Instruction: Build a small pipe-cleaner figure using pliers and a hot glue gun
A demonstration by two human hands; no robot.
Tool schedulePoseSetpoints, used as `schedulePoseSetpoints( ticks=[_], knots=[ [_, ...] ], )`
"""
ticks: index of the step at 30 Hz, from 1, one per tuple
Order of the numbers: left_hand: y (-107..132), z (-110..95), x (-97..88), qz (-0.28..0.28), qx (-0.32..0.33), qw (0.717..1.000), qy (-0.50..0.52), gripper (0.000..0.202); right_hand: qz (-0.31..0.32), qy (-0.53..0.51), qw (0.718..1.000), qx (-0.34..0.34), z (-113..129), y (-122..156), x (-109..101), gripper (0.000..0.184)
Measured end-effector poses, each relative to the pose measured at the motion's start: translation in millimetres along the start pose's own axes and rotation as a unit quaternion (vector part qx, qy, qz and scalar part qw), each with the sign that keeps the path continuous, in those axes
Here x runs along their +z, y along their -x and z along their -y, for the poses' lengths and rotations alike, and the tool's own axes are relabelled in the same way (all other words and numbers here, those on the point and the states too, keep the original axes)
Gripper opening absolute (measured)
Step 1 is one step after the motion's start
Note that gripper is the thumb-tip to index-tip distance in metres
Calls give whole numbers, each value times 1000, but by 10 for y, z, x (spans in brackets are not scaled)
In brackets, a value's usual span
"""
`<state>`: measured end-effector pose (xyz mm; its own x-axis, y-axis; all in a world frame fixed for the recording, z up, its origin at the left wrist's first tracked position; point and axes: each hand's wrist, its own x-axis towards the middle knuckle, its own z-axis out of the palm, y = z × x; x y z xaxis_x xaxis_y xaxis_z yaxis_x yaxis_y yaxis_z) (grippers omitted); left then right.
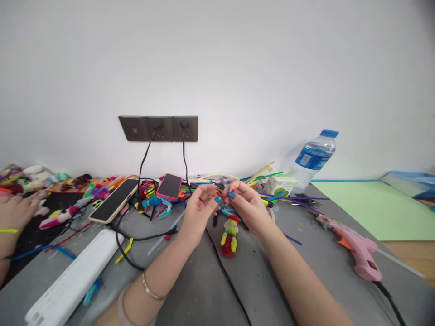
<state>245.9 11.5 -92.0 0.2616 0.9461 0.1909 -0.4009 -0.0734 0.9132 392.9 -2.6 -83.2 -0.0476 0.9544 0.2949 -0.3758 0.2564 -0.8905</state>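
My left hand (201, 209) and my right hand (249, 206) meet above the middle of the grey table, thumbs and fingertips pinched together. Between them is a small red piece (222, 196) that looks like bent pipe cleaner; the fingers hide most of it. Just below my hands lies a small figure (229, 237) made of red and yellow fuzzy pipe cleaner with some light blue. Behind my fingers spreads a pile of loose coloured pipe cleaners (253, 181).
On the right lie a pink glue gun (360, 253) and a tilted water bottle (314, 156). A small box (280, 184) stands near the wall. At left are a white power strip (78, 280), two phones (115, 199), cables and another person's hand (16, 210).
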Motion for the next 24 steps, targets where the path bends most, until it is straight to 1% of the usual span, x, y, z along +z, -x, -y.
schedulePoseSetpoints(
  ticks=[3, 5, 7, 10, 15, 17, 19, 21, 24],
  knots=[
    [-35, -9, -9, -15, -99, 991, 92, 44, 1, 94, 992, -78, -5, 2, 8, 13],
    [-49, -27, -23, -24, -133, 984, 113, 45, 6, 145, 983, -115, -26, -1, -3, 9],
    [-52, -47, -33, -29, -143, 983, 113, 44, 13, 177, 974, -138, -61, -5, -24, 6],
    [-47, -69, -41, -23, -139, 985, 96, 40, 20, 199, 968, -153, -110, -11, -51, 3],
    [-58, -76, -65, 26, -128, 991, 27, 41, 31, 197, 966, -164, -87, -17, -59, 5],
    [-67, -79, -84, 55, -138, 989, -3, 42, 55, 194, 966, -159, -41, -21, -67, 7],
    [-70, -88, -103, 87, -158, 984, -16, 42, 90, 186, 969, -135, 15, -22, -90, 10],
    [-64, -105, -117, 118, -179, 977, -24, 42, 128, 167, 972, -100, 73, -18, -125, 12],
    [-48, -139, -122, 161, -207, 964, -47, 43, 189, 132, 973, -25, 150, -1, -184, 13]
  ],
)
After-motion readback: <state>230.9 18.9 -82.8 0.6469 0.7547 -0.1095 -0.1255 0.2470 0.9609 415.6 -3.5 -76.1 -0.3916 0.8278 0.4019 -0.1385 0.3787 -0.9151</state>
